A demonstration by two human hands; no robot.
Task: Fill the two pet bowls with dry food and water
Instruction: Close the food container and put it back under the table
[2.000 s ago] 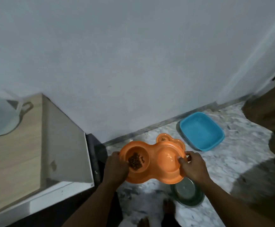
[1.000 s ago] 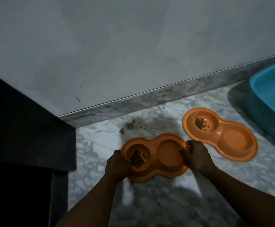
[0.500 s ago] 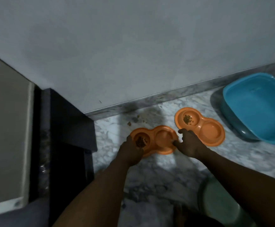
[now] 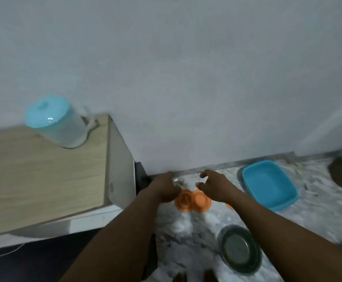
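Marble floor (image 4: 186, 226): left hand (image 4: 164, 190), right hand (image 4: 217, 188) open, seemingly above orange double bowl (image 4: 194, 201).

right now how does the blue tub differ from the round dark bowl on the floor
The blue tub is rectangular and bright blue; the round dark bowl is circular and dark green with a greyish inside. The tub sits by the wall; the bowl lies nearer the person. The tub looks larger. Both rest upright on the marble floor, and neither shows any contents.

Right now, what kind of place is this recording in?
Probably a home corner used for feeding pets: marble-patterned floor by a plain wall, an orange double pet bowl, a blue tub, a metal bowl.
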